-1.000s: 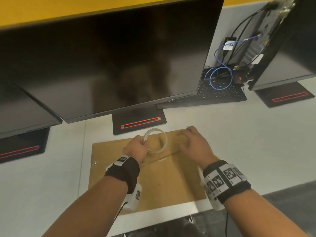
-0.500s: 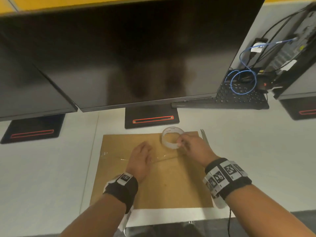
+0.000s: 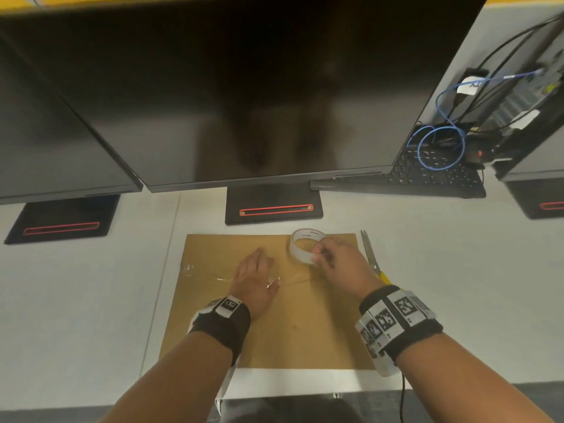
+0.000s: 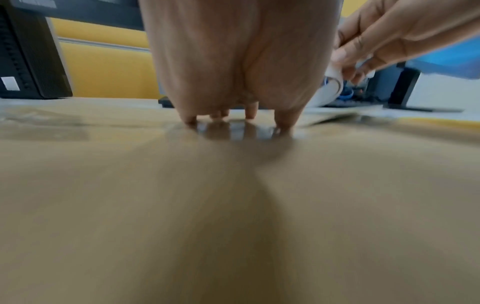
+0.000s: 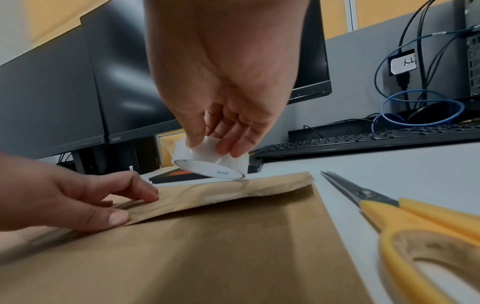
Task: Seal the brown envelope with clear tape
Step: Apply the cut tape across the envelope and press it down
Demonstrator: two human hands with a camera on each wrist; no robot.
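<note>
A large brown envelope [image 3: 293,325] lies flat on the white desk, its flap folded down. A strip of clear tape [image 3: 210,274] runs along the flap's left part. My left hand [image 3: 254,277] lies flat on the flap edge, fingertips [image 4: 283,123] pressing the taped seam. My right hand [image 3: 331,259] pinches the clear tape roll [image 3: 303,245] between thumb and fingers, holding it tilted just above the envelope's far right part [image 5: 259,185]. The roll [image 5: 210,162] shows a white core with a small printed logo.
Yellow-handled scissors [image 3: 374,259] lie shut on the desk just right of the envelope [image 5: 405,218]. A monitor's base [image 3: 273,206] stands right behind the envelope, the big screen overhanging it. A black keyboard [image 3: 427,178] and blue cables [image 3: 441,148] sit at the back right.
The tape roll passed from my left hand to my right and moved right along the flap. My left hand dropped flat onto the taped seam.
</note>
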